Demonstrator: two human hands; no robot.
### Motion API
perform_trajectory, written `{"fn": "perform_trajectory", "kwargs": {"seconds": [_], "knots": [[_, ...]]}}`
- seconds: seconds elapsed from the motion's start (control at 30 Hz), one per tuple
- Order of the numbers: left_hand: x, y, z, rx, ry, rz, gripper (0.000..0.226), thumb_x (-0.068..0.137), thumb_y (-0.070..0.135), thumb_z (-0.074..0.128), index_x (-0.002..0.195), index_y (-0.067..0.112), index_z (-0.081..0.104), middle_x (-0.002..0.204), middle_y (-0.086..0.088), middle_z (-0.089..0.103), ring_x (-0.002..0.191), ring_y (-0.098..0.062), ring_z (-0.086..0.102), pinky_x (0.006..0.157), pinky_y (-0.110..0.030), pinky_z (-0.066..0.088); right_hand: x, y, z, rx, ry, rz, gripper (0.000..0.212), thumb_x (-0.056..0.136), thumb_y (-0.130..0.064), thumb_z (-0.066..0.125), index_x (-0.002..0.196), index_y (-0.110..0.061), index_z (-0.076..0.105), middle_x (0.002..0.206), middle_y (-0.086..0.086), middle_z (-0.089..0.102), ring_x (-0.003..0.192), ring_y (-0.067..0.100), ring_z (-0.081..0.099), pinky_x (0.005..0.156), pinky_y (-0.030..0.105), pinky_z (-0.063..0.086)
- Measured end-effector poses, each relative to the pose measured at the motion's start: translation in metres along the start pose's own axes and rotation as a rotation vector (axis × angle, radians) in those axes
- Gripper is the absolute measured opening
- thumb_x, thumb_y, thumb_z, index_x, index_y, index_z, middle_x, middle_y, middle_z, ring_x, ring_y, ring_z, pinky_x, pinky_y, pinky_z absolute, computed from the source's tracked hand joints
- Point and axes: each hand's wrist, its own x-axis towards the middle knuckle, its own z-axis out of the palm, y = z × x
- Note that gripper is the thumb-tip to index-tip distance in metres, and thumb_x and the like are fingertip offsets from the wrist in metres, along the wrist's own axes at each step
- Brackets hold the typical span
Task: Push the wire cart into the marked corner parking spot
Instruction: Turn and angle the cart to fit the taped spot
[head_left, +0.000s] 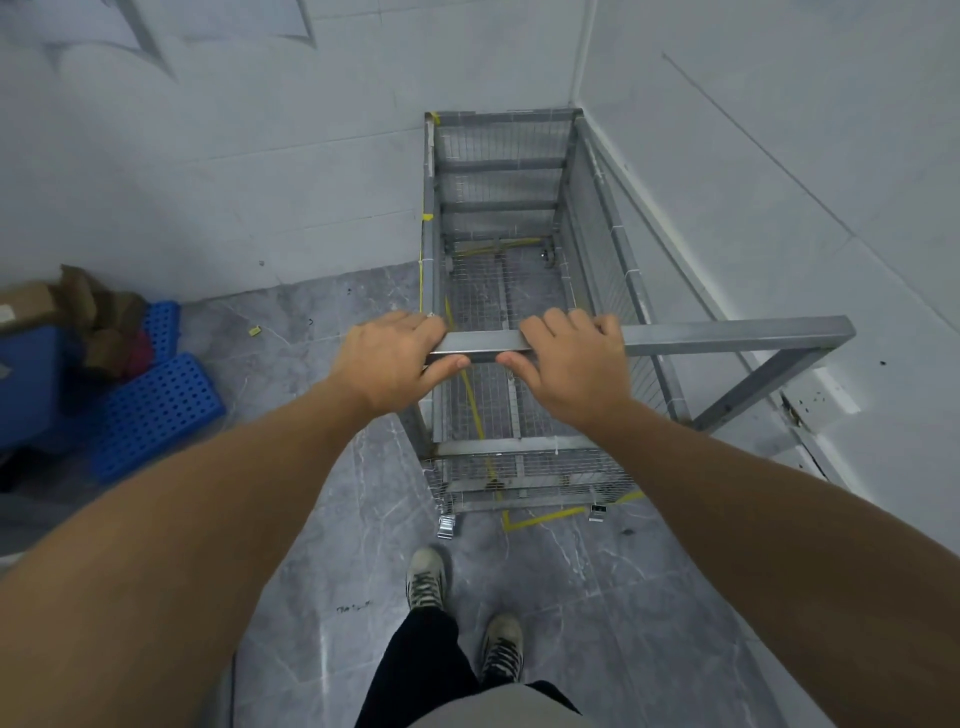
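A grey metal wire cart (597, 249) with mesh sides stands in the corner where two white walls meet, its far end close to the back wall. My left hand (387, 358) and my right hand (569, 364) both grip its near top handle bar (480, 344), side by side. Yellow tape lines (545, 519) marking the spot on the floor show under the cart's mesh bottom and just beyond its near castors. The cart's right side runs along the right wall.
Blue perforated plastic pieces (156, 410) and a cardboard box (31, 306) with crumpled paper lie on the floor at the left. Grey marble tiles cover the floor. My feet (462, 618) stand just behind the cart.
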Motion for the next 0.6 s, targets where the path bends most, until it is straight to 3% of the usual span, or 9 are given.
{"fn": "perform_trajectory", "kwargs": {"seconds": [0.6], "knots": [[-0.0002, -0.0046, 0.0000, -0.094, -0.011, -0.004, 0.051, 0.089, 0.065, 0.035, 0.084, 0.018, 0.054, 0.071, -0.002, 0.062, 0.065, -0.023, 0.056, 0.054, -0.029, 0.035, 0.0008, 0.0034, 0.0024, -0.038, -0.032, -0.020, 0.050, 0.097, -0.066, 0.035, 0.092, -0.021, 0.056, 0.084, -0.001, 0.060, 0.076, 0.024, 0.054, 0.071, 0.039, 0.036]]}}
